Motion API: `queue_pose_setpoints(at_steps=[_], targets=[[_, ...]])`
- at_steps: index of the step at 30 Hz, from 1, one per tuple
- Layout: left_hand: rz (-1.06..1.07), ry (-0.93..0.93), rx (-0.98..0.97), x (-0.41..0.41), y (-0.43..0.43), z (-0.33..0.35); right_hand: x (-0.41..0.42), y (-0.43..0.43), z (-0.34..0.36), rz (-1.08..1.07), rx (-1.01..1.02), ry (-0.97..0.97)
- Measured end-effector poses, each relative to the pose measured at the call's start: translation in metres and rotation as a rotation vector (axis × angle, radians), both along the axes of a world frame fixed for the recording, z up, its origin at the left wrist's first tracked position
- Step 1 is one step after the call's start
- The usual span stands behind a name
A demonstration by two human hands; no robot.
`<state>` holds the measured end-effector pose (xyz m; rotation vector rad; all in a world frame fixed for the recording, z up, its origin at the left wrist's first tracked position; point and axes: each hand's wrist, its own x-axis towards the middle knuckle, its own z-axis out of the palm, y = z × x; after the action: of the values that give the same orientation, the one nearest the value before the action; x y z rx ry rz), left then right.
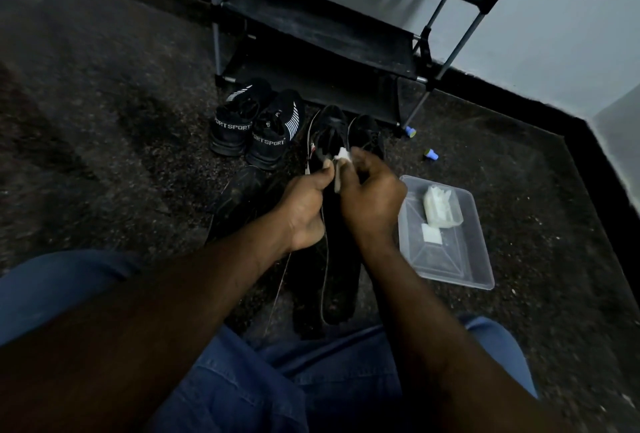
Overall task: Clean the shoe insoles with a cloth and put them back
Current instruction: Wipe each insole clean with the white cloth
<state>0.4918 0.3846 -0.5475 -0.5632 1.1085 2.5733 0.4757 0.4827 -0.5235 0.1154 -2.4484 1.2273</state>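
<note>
The black insole (pixel 341 276) is gripped near its top by the left hand (pixel 304 205); a white cloth (pixel 343 154) is pinched in the right hand (pixel 372 204). Light, floppy handling is expected.

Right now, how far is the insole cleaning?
Done: nothing clearly shows. In hand: left hand holds a dark insole, right hand presses a white cloth on its top end. Left: returning it into a black shoe; spare cloths lie in the tray.

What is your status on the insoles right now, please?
Left hand grips insole, right hand pinches white cloth at its top end. Insole not yet back in a shoe. Nothing in the way; clear tray sits right.
</note>
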Motion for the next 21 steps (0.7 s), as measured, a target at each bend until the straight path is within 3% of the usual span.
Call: queue_pose_setpoints(at_steps=[3,12,21], targets=[[-0.013,0.004,0.023,0.001,0.001,0.002,-0.005,-0.004,0.006,-0.093,-0.064,-0.018],[0.052,-0.008,0.004,-0.007,-0.009,-0.001,0.014,-0.014,-0.012,0.211,0.241,0.065],[0.094,-0.025,0.039,-0.006,-0.011,0.008,-0.008,-0.001,-0.001,0.046,0.384,0.055]])
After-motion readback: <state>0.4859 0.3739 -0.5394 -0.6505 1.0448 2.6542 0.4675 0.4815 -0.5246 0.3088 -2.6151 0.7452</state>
